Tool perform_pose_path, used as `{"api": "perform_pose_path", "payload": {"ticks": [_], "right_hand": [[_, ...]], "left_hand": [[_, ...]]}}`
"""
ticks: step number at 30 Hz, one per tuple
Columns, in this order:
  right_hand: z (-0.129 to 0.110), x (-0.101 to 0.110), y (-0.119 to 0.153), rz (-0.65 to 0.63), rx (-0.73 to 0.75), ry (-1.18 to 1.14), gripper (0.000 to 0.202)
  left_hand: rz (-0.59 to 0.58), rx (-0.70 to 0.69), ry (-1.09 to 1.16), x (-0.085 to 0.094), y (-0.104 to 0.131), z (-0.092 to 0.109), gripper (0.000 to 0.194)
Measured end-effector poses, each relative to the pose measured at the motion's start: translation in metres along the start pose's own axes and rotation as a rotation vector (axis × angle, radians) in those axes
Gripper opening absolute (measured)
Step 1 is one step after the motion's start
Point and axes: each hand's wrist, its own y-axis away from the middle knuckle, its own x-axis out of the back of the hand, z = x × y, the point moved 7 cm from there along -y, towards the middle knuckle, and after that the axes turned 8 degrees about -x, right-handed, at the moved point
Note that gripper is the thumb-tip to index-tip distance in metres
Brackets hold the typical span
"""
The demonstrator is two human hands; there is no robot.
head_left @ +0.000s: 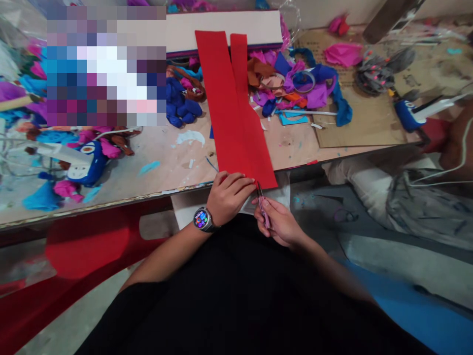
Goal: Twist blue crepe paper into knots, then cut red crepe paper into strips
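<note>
A long red sheet lies on the table, its near end reaching the front edge; a slit splits its far part into a wide strip and a narrower one. My left hand, with a watch on the wrist, rests on the near left corner of the sheet, fingers stretched out side by side. My right hand is closed round the pink handles of small scissors. The scissor blades point away from me and meet the sheet's near edge, just right of my left fingertips.
Coloured scraps and a tape roll lie right of the sheet, beside flat cardboard. A white-topped box stands behind. Blue glue guns are at left and right. At the far right, part of a person shows.
</note>
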Motion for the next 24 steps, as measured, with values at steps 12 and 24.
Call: {"api": "perform_pose_path", "payload": {"ticks": [12, 24], "right_hand": [[0.0042, 0.0003, -0.0027, -0.022, 0.005, -0.011, 0.047], [0.0020, -0.0030, -0.0027, -0.036, 0.006, -0.033, 0.051]], "left_hand": [[0.048, -0.015, 0.049, -0.0080, 0.0039, -0.0077, 0.021], [0.057, -0.043, 0.028, -0.0070, 0.0031, -0.0042, 0.019]]}}
